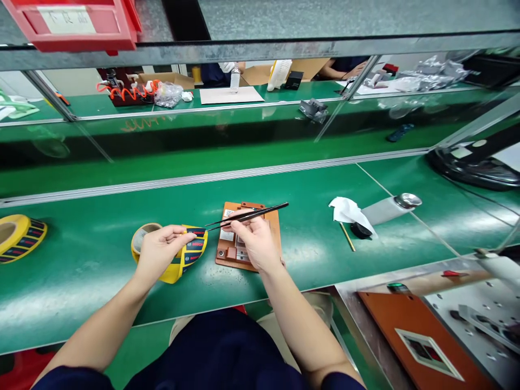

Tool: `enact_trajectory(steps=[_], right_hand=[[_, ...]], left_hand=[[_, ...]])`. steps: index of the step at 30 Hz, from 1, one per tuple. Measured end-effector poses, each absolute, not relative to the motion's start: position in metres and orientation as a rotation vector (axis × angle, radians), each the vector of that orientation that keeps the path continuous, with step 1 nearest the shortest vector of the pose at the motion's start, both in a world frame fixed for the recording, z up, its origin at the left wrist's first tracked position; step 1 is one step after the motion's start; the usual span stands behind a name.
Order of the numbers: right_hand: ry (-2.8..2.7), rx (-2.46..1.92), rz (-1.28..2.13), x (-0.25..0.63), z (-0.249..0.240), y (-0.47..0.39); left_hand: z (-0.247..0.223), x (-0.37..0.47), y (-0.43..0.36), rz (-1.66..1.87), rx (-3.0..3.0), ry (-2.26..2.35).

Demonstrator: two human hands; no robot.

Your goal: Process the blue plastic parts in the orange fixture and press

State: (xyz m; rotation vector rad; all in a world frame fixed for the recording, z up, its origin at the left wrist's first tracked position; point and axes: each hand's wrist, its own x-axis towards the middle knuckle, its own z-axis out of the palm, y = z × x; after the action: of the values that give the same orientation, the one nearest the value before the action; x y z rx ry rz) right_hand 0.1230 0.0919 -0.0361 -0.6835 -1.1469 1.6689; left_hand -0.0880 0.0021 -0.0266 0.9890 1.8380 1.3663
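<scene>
My left hand [159, 250] pinches the upper end of a yellow label strip [194, 253] that bears dark blue labels with red print. The strip comes off a label roll [140, 238] standing beside that hand. In my right hand [257, 241] is a pair of black tweezers [260, 212], its tips pointing left at the top label near my left fingers. Whether the tips grip the label I cannot tell. Under my right hand lies an orange-brown fixture [232, 258] with a metal part in its middle, partly hidden by the hand.
A second label roll [20, 238] lies far left. To the right are a bottle [390, 208] on its side, white tissue [347, 208] and a thin stick [347, 236]. Behind a clear partition, other people work. A red bin [81, 24] hangs above; a brown plate [422, 336] sits lower right.
</scene>
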Motion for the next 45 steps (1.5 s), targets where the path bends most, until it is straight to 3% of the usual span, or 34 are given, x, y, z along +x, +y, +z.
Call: enact_trajectory(steps=[9,18,24,27,29,34,37,45], right_hand=[[-1.254,-0.670,1.627,0.118,-0.037,0.090],[-1.318,-0.838,1.359,0.198,-0.032,0.133],[-1.363,-0.878,1.458,0.223,-0.053,0.162],[-1.356,-0.863,1.496,0.220,-0.061,0.164],[-1.352,-0.857,1.505,0.218,-0.064,0.164],[-1.328,-0.826,1.522,0.216,-0.069,0.163],[-1.299,-0.818,1.519,0.216,-0.070,0.163],[-1.306,-0.877,1.474,0.216,-0.073,0.162]], left_hand=[[-0.025,-0.080,0.003,1.228,1.210,1.893],[-0.019,-0.068,0.061,-0.068,1.933,2.150],[-0.020,-0.057,0.074,-0.340,2.019,2.079],[-0.017,-0.058,0.070,-0.259,2.044,2.257],[-0.019,-0.056,0.064,-0.002,2.141,2.312],[-0.037,-0.027,0.041,0.706,2.502,1.605],[-0.051,-0.005,0.028,0.721,2.625,1.284],[-0.066,0.007,0.020,0.657,2.694,1.339]])
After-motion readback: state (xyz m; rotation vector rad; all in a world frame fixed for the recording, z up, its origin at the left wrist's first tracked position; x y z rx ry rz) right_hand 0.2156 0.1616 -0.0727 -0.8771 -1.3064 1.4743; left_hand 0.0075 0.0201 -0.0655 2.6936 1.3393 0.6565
